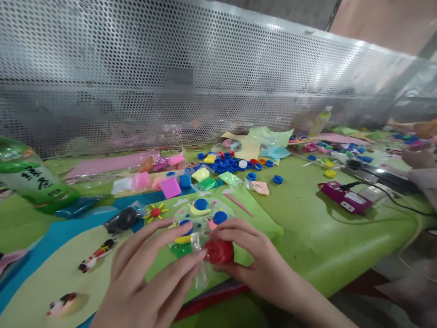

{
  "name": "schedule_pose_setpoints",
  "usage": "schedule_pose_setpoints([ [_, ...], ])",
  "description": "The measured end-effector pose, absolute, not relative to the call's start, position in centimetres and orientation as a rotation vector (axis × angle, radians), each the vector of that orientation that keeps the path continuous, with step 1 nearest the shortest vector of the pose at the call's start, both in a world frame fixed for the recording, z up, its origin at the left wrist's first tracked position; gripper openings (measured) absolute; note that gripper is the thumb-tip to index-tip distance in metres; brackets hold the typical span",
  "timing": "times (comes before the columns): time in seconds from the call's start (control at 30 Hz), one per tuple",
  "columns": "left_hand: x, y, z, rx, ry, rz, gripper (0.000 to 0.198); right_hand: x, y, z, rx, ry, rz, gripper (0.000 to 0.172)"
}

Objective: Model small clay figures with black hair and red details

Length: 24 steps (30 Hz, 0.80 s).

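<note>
My right hand (251, 253) is closed around a packet of red modelling clay (220, 252), thumb below and fingers above. On the packet's left side, my left hand (153, 273) pinches the clear wrapper (201, 275) between thumb and a finger, its other fingers stretched out. Beneath both hands lies a light green sheet (252, 209) with clay snails on it, their shells made of blue bottle caps (201, 204). A red and yellow clay sun (156, 212) is at its left, and a pink stick (238, 204) lies at its upper right.
A green tea bottle (34, 180) lies at left, near a blue sheet with clay figures (97, 255). Behind are clay packets (170, 187) and piled blue caps (227, 163) before a perforated metal panel (205, 68). A purple power strip (346, 198) with cables is right; another person's hand (418, 157) is far right.
</note>
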<state>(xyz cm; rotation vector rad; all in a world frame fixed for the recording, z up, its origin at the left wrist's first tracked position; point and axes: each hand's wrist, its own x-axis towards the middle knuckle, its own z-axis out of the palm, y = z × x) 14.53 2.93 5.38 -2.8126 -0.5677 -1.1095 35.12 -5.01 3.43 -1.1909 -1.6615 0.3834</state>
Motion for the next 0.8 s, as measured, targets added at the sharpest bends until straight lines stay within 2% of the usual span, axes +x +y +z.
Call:
schedule_pose_setpoints([
  [0.43,14.2,2.4,5.2,-2.803,-0.743,-1.240,0.008,33.1,-4.8,1.8,-1.174,-1.363,0.621,0.027],
  [0.6,13.9,2.3,4.8,-2.803,-0.729,-1.123,0.011,32.6,-4.9,1.7,-1.128,-1.362,0.616,0.027],
  [0.8,13.6,2.7,4.3,-2.750,-0.666,-0.911,0.018,32.5,-5.1,1.1,-1.178,-1.432,0.475,0.036],
])
